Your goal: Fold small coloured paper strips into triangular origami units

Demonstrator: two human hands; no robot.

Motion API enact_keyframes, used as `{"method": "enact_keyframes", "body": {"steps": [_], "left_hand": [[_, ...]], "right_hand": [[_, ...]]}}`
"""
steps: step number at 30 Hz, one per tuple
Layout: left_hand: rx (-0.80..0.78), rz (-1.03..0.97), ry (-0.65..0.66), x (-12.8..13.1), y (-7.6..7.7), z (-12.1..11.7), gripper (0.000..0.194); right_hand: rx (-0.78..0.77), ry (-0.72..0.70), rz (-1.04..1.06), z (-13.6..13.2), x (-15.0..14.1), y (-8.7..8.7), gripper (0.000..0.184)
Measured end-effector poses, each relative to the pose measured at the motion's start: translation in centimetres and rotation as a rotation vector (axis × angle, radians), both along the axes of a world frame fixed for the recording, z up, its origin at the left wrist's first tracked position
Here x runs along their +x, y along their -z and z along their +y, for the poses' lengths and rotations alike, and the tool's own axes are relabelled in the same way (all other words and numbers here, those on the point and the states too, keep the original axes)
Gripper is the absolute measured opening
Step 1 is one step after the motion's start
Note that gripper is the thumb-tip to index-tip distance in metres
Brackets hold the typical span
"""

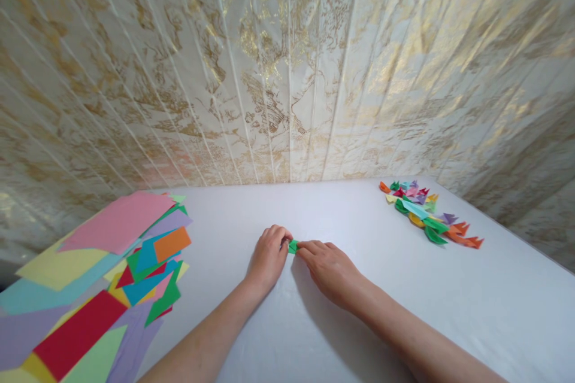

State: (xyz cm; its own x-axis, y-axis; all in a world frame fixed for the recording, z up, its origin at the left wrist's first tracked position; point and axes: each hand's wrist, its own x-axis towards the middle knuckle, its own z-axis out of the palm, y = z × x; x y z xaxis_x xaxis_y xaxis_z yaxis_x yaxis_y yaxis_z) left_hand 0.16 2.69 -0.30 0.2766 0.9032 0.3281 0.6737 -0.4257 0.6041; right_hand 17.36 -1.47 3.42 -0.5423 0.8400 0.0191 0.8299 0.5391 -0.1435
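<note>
- Dead centre we go, and there's the green paper [293,246], a small piece right between the two hands!
- Left hand [268,258]: we see thumb and curled fingers pinching the paper's left end.
- Right hand [330,268]: fingertips on the right end, thumb hidden, so whether they grip or just press, we cannot tell.
- Under it all we have the white table [449,317], loaded on both flanks.
- Over left, we spot overlapping sheets [123,221]: big pink on top, yellow and pale blue beneath, red nearer us, smaller orange, blue and green ones alongside.
- Far right, well apart from the hands, we've folded figures [435,225] bunched together: green, orange, purple, pink.
- Behind, gold-patterned drapes [287,72].
</note>
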Motion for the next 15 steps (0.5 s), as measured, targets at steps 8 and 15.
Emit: {"method": "enact_keyframes", "body": {"steps": [8, 15], "left_hand": [[0.044, 0.011, 0.124, -0.47, -0.6, -0.94, 0.032], [-0.004, 0.048, 0.051, 0.1, -0.67, -0.97, 0.013]], "right_hand": [[-0.011, 0.002, 0.008, 0.13, 0.18, 0.07, 0.041], [-0.014, -0.001, 0.028, 0.19, 0.27, 0.33, 0.04]]}}
